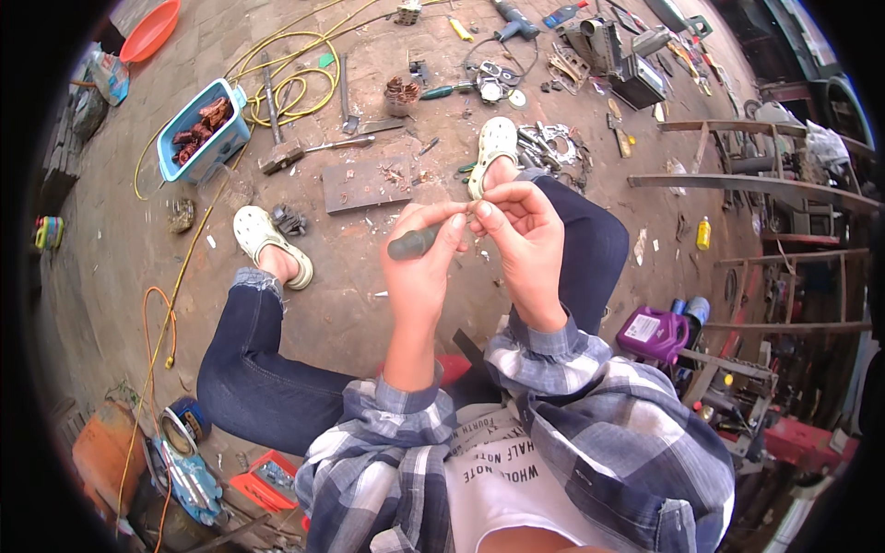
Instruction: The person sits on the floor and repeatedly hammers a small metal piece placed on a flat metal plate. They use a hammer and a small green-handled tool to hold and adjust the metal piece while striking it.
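Observation:
In front of my legs both hands meet, fingertips almost touching. My left hand (418, 269) is closed round a tool with a rounded dark green handle (412, 244); its kind cannot be made out because the fingers cover the rest. My right hand (527, 238) pinches thumb against fingers at the tool's far end, on something too small to name. Beyond the hands lies a flat metal plate (355, 191) scattered with copper-coloured bits. A hammer (281, 157) rests past the plate, beside a long metal bar (339, 143).
A blue basket (166, 166) holds copper coils at the left. Yellow hose (304, 41) loops behind it. Metal parts (558, 147) lie near my right foot, and a metal frame (747, 182) stands at the right beyond a purple jug (653, 334). A red tray (249, 487) sits lower left.

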Tool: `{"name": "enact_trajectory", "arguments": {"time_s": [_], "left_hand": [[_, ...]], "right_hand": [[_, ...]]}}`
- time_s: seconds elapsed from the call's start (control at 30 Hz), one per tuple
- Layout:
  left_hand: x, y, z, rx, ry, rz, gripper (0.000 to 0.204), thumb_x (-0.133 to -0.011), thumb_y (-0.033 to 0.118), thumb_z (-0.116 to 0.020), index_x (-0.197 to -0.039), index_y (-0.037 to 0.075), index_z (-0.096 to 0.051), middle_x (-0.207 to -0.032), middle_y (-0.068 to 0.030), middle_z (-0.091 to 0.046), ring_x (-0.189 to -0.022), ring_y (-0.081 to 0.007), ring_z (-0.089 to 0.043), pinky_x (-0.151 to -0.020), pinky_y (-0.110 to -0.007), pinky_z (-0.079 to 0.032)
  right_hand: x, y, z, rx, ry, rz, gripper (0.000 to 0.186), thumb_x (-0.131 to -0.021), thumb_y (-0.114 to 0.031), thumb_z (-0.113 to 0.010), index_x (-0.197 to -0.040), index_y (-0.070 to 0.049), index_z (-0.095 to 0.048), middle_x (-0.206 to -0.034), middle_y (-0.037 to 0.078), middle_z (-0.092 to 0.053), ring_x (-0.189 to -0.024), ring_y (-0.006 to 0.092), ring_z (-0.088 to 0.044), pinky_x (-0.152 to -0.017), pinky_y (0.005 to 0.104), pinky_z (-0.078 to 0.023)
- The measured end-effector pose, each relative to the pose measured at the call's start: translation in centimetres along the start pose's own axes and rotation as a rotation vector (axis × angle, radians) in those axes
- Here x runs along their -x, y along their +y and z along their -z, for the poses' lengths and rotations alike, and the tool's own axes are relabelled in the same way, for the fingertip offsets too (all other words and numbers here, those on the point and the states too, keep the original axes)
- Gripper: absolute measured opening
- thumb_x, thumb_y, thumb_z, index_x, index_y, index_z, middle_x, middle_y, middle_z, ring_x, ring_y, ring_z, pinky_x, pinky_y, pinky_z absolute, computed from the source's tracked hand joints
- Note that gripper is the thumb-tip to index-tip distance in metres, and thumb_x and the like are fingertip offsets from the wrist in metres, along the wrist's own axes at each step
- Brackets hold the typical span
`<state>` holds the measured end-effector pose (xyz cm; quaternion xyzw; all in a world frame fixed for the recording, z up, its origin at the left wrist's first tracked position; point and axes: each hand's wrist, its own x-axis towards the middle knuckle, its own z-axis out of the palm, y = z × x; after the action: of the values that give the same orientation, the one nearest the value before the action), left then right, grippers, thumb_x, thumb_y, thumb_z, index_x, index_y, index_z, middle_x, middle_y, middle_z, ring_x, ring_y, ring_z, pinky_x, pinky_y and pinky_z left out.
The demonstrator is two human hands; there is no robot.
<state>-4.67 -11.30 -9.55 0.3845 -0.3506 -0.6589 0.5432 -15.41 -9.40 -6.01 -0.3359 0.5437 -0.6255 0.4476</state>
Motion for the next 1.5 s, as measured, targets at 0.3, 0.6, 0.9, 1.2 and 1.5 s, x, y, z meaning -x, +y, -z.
{"name": "enact_trajectory", "arguments": {"time_s": [0.3,0.6,0.9,1.2,1.5], "left_hand": [[5.5,3.0,-1.5,0.360,-0.100,0.105,0.006,-0.083,0.000,-0.064,-0.085,-0.005,-0.062,-0.082,-0.0050,-0.055,-0.060,-0.0116,-0.054,-0.053,-0.023,-0.042],[6.9,3.8,-2.3,0.118,-0.157,-0.130,0.004,-0.081,0.000,-0.066,-0.084,-0.002,-0.064,-0.078,-0.0042,-0.052,-0.058,-0.0095,-0.053,-0.052,-0.021,-0.041],[6.2,4.4,-1.6,-0.277,-0.176,-0.521,0.007,-0.078,-0.002,-0.068,-0.085,0.000,-0.065,-0.077,-0.0034,-0.052,-0.058,-0.0090,-0.052,-0.051,-0.021,-0.039],[6.1,4.2,-1.5,0.400,-0.262,-0.051,0.006,-0.084,0.001,-0.063,-0.087,-0.004,-0.064,-0.081,-0.0067,-0.052,-0.060,-0.0122,-0.054,-0.051,-0.022,-0.042],[5.8,4.5,-0.9,0.487,-0.292,-0.010,0.007,-0.085,0.002,-0.063,-0.088,-0.005,-0.063,-0.083,-0.0069,-0.053,-0.059,-0.0118,-0.053,-0.051,-0.022,-0.042]], "right_hand": [[5.1,-4.1,1.2,0.155,-0.010,0.264,0.013,-0.090,0.002,-0.053,-0.101,0.002,-0.059,-0.087,0.006,-0.063,-0.079,0.0113,-0.061,-0.073,0.0227,-0.050],[6.4,-6.7,1.9,0.672,-0.040,0.632,0.015,-0.071,0.005,-0.068,-0.086,0.001,-0.067,-0.080,0.009,-0.066,-0.071,0.0176,-0.063,-0.064,0.0261,-0.051],[6.5,-7.8,1.6,0.768,-0.078,0.554,0.010,-0.072,0.003,-0.066,-0.082,0.001,-0.064,-0.075,0.007,-0.065,-0.066,0.0136,-0.063,-0.061,0.0252,-0.051],[6.9,-7.8,1.5,0.204,-0.194,0.111,0.017,-0.091,-0.002,-0.054,-0.105,0.006,-0.057,-0.086,0.007,-0.063,-0.081,0.0116,-0.062,-0.070,0.0232,-0.051],[7.0,-7.6,0.4,0.368,-0.178,0.211,0.013,-0.086,0.000,-0.060,-0.098,0.005,-0.062,-0.091,0.008,-0.064,-0.086,0.0139,-0.063,-0.077,0.0250,-0.051]]}}
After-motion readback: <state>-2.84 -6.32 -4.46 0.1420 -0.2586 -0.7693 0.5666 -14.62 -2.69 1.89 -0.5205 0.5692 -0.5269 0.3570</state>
